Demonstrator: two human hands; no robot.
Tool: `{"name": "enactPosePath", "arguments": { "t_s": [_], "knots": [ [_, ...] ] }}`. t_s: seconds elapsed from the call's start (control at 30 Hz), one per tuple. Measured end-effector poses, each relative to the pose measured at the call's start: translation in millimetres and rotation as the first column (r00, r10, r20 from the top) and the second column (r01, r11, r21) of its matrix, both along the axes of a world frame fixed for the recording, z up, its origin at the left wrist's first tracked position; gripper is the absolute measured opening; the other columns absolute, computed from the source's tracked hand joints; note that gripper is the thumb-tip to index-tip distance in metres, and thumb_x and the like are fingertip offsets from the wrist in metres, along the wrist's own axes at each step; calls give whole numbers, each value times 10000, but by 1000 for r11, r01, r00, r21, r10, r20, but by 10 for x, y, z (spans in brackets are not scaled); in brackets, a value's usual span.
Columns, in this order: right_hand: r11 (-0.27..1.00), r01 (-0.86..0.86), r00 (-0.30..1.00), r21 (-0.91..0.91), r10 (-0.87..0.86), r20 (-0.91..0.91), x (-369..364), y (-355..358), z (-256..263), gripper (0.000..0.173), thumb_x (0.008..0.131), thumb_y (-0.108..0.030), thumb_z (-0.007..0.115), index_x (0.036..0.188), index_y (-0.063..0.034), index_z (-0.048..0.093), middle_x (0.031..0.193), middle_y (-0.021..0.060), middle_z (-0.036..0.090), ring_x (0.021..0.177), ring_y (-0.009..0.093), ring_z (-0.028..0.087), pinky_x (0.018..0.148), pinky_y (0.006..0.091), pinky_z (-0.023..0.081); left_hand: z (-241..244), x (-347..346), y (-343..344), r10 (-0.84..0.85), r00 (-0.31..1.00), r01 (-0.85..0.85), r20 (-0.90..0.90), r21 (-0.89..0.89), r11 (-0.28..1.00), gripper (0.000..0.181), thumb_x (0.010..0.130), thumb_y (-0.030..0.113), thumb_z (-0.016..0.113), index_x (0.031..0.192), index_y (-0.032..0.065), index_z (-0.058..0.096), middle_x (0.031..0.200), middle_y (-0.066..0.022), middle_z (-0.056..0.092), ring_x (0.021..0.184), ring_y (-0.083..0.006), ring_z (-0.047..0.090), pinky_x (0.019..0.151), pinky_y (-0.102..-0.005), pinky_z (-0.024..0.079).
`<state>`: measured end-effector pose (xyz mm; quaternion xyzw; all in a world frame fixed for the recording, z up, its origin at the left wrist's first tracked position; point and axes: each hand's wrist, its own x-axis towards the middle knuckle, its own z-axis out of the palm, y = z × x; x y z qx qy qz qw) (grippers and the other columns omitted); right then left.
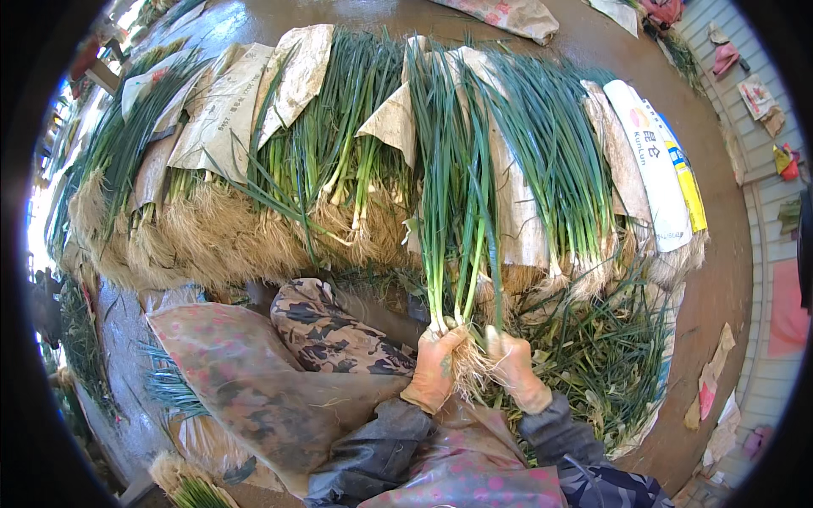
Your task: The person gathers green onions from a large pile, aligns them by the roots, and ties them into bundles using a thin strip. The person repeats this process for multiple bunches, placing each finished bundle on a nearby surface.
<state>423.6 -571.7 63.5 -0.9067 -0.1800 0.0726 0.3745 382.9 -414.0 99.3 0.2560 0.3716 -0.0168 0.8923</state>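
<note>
My left hand (434,369), in an orange-tan glove, grips a small bunch of green onions (454,209) around the white ends of the stalks. Their green leaves point away from me, over the pile. Pale stringy roots (470,368) hang out between my two hands. Just right of the bunch, my right hand (519,371), gloved alike, has its fingers closed on the lower end of a green onion leaf (494,273). That leaf stretches up along the bunch's right side. The right fingertips are slightly blurred.
Before me lies a long row of green onions (375,140), roots towards me, with woven sacks (222,114) among them. Stripped leaves (591,355) are heaped at my right. A plastic apron (254,368) covers my lap. Beyond the row is wet floor (381,13); a tiled strip (768,209) runs along the right.
</note>
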Motion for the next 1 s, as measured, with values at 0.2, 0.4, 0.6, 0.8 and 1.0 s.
{"name": "enactPosePath", "arguments": {
  "t_s": [0.2,0.4,0.6,0.8,1.0],
  "knots": [
    [838,511,548,191,-147,-824,279,-45,173,483,1017,-476,491,1128,-18,594,894,82,672,713,131,599,654,295,490,43,-18,51,-59,997,53,-47,-115,992,199,952,108,599,1124,12,628,780,-11,626,618,-96,593,552,-238,486],
    [449,715,425,536,330,-843,719,686,-121,388,975,-371,614,1228,-78,585,1091,52,674,872,138,606,711,348,545,96,34,44,20,999,-24,-27,-161,987,225,967,90,573,1182,40,619,840,-34,644,670,-122,626,594,-253,525],
    [558,681,514,474,97,-852,415,494,-28,360,998,-320,589,1171,-6,615,964,84,680,818,156,653,700,288,554,32,-14,119,9,999,-1,34,-211,978,211,984,105,542,1173,35,608,875,-39,651,706,-121,640,629,-255,543],
    [592,657,645,466,-123,-754,236,-50,667,376,1001,-423,543,932,-57,596,899,53,613,677,82,582,554,203,564,-13,-19,78,103,994,-109,-48,-162,981,168,971,100,585,1111,27,642,888,-31,657,737,-121,637,646,-270,544],
    [847,388,669,364,13,-743,875,336,914,347,985,-365,600,991,-21,646,752,-25,555,599,38,505,477,164,452,-63,-36,-7,-19,1000,21,21,-50,999,185,939,43,625,1120,21,660,855,-8,643,724,-104,619,631,-250,525]
  ]
}}
